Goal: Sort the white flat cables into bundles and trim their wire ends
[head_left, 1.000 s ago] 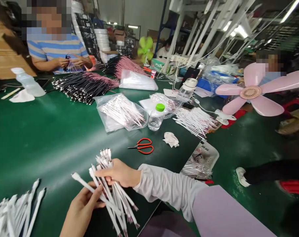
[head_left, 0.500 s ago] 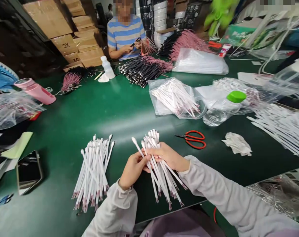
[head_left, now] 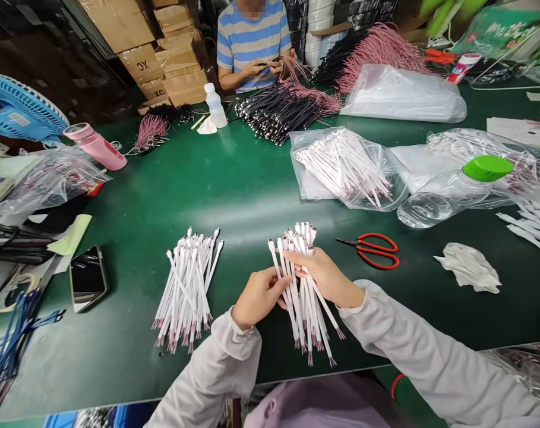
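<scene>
My right hand (head_left: 327,276) is closed around a bundle of white cables (head_left: 313,315), its flat connectors pointing away from me and its stripped pinkish wire ends towards me. At the bundle's left side, my left hand (head_left: 259,296) pinches a few of the cables, which fan out a little from the others. How many it holds is hidden by the fingers. Left of my hands, a loose pile of similar white cables (head_left: 187,291) lies on the green table (head_left: 198,190).
Red-handled scissors (head_left: 376,251) and a crumpled tissue (head_left: 469,266) lie to the right. Beyond them are a bag of white cables (head_left: 347,163) and a clear green-capped bottle (head_left: 448,196). A phone (head_left: 88,278) lies left. Across the table, a person (head_left: 254,44) handles wires.
The view has turned, so the table's things appear shifted, mostly rightward. Several cables on the bundle's left side now stand spread apart, where one stood out before. Both hands keep their hold.
</scene>
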A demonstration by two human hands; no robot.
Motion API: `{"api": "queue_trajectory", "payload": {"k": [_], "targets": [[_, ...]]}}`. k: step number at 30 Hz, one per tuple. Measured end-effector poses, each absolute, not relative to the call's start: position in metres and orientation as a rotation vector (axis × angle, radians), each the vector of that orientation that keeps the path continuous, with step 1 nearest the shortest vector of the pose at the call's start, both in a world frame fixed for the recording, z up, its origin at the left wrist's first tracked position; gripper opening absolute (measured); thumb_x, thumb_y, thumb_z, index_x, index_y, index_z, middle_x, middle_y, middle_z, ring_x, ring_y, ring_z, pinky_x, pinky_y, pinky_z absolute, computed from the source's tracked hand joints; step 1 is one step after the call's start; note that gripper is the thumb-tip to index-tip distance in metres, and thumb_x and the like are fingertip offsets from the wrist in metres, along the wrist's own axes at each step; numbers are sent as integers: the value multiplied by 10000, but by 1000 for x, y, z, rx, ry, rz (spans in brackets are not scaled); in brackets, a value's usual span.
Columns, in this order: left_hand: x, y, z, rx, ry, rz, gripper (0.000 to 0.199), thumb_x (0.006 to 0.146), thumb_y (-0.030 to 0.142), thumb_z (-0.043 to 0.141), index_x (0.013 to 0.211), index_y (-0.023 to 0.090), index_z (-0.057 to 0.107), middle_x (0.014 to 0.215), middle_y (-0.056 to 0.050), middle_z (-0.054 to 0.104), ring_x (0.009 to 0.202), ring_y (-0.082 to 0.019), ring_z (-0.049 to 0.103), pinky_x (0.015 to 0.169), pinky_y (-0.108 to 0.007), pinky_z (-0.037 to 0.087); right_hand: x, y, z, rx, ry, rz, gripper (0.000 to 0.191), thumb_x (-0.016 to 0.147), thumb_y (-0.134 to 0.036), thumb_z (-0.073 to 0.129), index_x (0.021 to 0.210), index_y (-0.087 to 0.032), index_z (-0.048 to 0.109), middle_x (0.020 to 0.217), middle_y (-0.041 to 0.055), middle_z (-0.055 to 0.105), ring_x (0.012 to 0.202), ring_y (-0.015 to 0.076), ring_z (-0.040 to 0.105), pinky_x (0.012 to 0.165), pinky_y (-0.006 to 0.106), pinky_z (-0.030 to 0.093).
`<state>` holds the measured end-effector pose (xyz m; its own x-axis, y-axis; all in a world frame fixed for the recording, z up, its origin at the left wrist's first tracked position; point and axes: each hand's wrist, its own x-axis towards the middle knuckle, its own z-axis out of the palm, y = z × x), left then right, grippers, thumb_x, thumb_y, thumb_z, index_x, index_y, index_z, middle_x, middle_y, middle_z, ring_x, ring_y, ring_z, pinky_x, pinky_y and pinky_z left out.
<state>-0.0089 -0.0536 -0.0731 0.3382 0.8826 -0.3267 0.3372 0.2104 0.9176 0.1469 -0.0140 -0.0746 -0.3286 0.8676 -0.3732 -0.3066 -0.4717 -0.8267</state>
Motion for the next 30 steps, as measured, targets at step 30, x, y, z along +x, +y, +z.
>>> {"api": "queue_trajectory", "payload": {"k": [30], "targets": [[33, -32, -54, 1134, 1069, 536, 377, 876, 402, 560, 1155, 152, 512, 759, -29, 629, 770, -224, 731, 535, -228, 561, 320, 30, -18, -1580, -1202, 1297, 299, 692, -185, 695, 918, -232, 503, 563, -83, 495, 431, 94, 449, 371, 214, 330]]}}
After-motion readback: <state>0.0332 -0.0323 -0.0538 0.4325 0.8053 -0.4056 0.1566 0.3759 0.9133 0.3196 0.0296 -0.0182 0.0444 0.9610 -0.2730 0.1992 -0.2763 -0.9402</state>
